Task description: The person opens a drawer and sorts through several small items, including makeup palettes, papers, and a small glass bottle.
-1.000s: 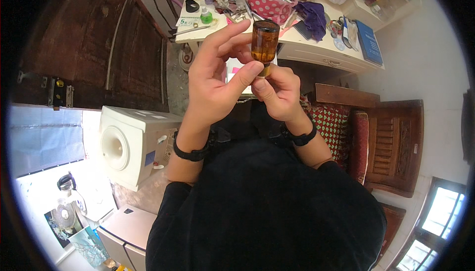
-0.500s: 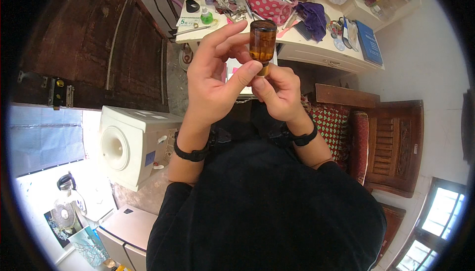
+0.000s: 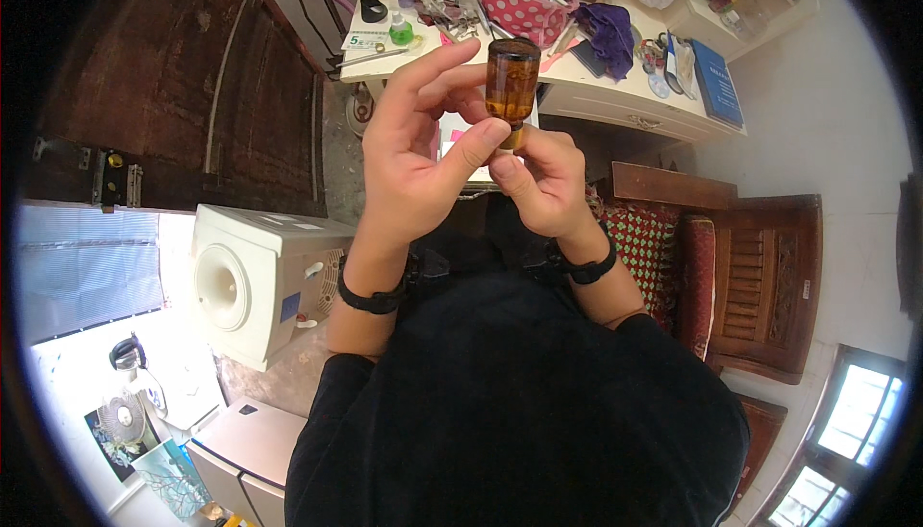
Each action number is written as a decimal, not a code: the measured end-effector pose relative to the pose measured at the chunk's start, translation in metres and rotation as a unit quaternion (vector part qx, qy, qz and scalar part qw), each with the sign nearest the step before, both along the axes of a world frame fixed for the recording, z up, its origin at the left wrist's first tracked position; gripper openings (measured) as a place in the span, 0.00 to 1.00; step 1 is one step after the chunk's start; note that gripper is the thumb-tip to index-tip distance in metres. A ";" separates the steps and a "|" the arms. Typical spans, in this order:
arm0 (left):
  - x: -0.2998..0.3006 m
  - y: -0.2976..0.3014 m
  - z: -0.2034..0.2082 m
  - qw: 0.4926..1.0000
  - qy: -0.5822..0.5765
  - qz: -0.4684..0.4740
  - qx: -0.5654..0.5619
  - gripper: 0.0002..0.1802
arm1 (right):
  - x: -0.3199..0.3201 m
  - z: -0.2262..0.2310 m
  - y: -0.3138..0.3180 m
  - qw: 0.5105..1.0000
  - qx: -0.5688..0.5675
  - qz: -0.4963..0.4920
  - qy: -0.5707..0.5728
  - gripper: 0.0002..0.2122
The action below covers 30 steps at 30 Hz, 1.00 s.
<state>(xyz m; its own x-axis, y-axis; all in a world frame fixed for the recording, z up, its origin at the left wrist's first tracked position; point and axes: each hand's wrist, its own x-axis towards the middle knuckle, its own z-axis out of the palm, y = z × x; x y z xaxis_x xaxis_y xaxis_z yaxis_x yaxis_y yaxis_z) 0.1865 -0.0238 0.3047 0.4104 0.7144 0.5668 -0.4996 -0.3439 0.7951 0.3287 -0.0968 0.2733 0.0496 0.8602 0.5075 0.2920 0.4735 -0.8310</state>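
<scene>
A small amber glass bottle is held upside down, base up and neck down, in front of my chest. Some darker liquid seems to sit inside it, low toward the neck. My left hand pinches the bottle near its neck with the thumb, while the index finger stretches up and apart on the left. Thumb and curled fingers of my right hand close around the neck end from the right. The mouth of the bottle is hidden behind my fingers.
Beyond my hands stands a cream desk, cluttered with a pink dotted pouch, a green bottle, a purple cloth and a blue book. A carved wooden chair is at right, a white boxy appliance at left.
Almost nothing differs. The bottle leans very slightly to the right of where it was, and both hands keep the same hold.
</scene>
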 end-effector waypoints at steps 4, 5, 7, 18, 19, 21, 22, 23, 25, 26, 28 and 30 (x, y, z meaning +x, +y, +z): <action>0.002 0.000 -0.001 1.000 -0.009 0.003 0.004 0.32 | -0.005 0.003 -0.002 0.999 -0.025 -0.004 0.037 0.11; 0.002 0.000 -0.001 1.000 -0.008 0.002 0.002 0.32 | -0.006 0.002 -0.002 0.999 -0.025 -0.004 0.037 0.11; 0.001 -0.001 -0.001 1.000 -0.008 0.001 -0.001 0.32 | -0.007 0.002 -0.001 0.998 -0.022 -0.005 0.053 0.11; 0.000 0.001 -0.003 1.000 -0.010 0.011 0.013 0.35 | -0.001 -0.003 -0.004 0.997 -0.043 -0.015 0.066 0.11; -0.001 0.002 -0.003 1.000 -0.010 0.011 0.013 0.35 | 0.001 -0.005 -0.004 0.997 -0.058 -0.025 0.053 0.10; -0.002 0.002 -0.005 1.000 -0.010 0.013 0.020 0.36 | 0.000 -0.005 -0.004 0.995 -0.039 -0.034 0.083 0.10; -0.003 0.003 -0.005 1.000 -0.010 0.013 0.019 0.36 | -0.001 -0.004 -0.003 0.993 -0.021 -0.043 0.113 0.10; -0.005 0.003 -0.006 1.000 0.004 0.022 0.018 0.36 | -0.001 -0.004 -0.004 0.992 -0.022 -0.043 0.113 0.10; -0.005 0.002 -0.007 0.999 0.019 0.029 0.017 0.36 | 0.004 -0.005 -0.004 0.982 -0.051 -0.042 0.176 0.10; -0.004 0.001 -0.008 0.999 0.019 0.036 0.014 0.34 | 0.006 -0.004 -0.004 0.985 -0.036 -0.046 0.162 0.10; -0.005 0.002 -0.010 0.999 0.019 0.043 0.011 0.32 | 0.011 0.002 -0.002 0.983 -0.040 -0.066 0.164 0.09; -0.008 0.004 -0.015 0.992 0.059 0.093 0.068 0.27 | 0.019 0.006 0.000 0.986 -0.037 -0.075 0.144 0.09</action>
